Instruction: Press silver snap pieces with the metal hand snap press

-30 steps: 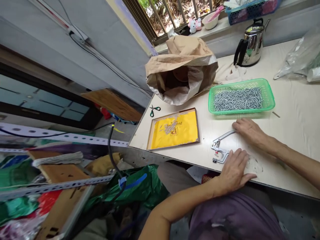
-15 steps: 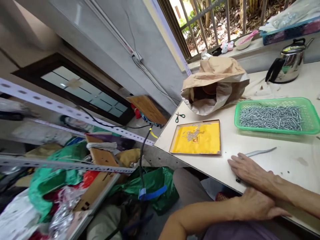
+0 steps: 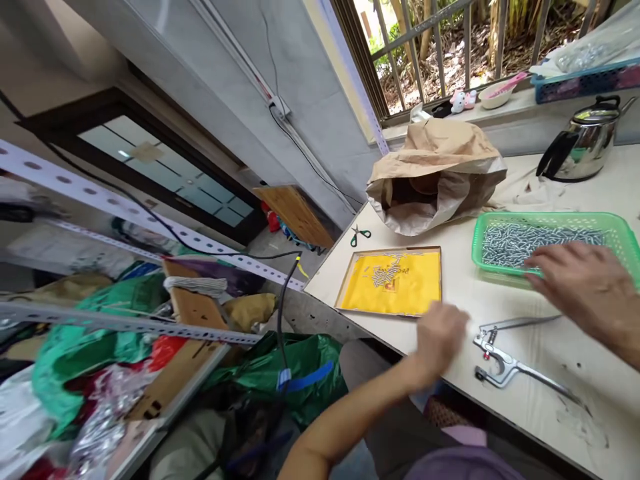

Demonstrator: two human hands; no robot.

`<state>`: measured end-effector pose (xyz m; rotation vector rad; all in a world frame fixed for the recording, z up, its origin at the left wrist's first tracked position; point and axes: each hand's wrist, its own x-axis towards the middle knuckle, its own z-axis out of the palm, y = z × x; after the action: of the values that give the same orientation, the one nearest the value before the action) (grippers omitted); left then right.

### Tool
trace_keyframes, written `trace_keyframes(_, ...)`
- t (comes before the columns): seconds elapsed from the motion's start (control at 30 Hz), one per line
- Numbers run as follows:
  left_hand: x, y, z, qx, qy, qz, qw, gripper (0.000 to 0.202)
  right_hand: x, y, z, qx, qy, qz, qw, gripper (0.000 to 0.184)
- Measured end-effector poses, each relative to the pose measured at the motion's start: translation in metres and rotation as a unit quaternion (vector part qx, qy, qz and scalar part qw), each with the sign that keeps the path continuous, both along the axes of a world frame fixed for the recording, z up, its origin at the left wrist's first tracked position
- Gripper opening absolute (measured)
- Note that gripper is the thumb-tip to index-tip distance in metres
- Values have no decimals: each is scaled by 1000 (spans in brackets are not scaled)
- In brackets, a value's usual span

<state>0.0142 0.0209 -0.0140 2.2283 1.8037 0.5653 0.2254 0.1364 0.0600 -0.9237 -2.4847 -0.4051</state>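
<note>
My left hand [image 3: 443, 339] is above the table's front edge, between the yellow tray and the hand pliers. It is blurred, with its fingers seemingly curled; I cannot make out anything in them. My right hand [image 3: 587, 287] reaches over the front rim of the green plastic basket [image 3: 500, 273], its fingers stretched out. Small silver metal pins [image 3: 520, 243] fill much of that basket. On the table below my hands lie silver long-handled hand pliers [image 3: 507, 367] with a curved jaw. The shallow yellow tray [image 3: 420, 290] carries a loose heap of grey pins [image 3: 387, 272].
Small green-handled scissors [image 3: 360, 235] lie behind the tray. A brown paper bag [image 3: 450, 150] stands open at the back, with a steel kettle [image 3: 583, 143] at the back right. The table [image 3: 325, 273] ends on the left beside a metal shelf frame [image 3: 210, 247].
The right hand has left the pliers and moved up to the basket. My left hand has risen from the table edge towards the tray, so the pliers now show fully.
</note>
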Motion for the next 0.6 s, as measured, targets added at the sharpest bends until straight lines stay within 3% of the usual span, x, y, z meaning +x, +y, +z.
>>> trace_keyframes(0.03,-19,16,4,-35,-5,74,997,40,10,5,2,5,3,-18,1000,40)
trace_keyframes(0.1,-49,45,9,-45,-7,109,993,37,25,4,-2,-10,27,-8,1000,46)
trace_keyframes(0.17,-64,68,7,-59,-1,115,992,32,33,-9,-13,-61,61,41,995,42)
trace_keyframes(0.27,-66,84,0,-116,49,102,987,31,38,-35,-33,-130,98,90,983,34)
trace_keyframes(0.4,-62,87,-1,-155,124,64,978,26,55,-53,-61,-170,117,104,973,38)
trace_keyframes(0.6,-82,67,20,-148,288,87,942,27,87,-66,-106,-242,144,56,958,41)
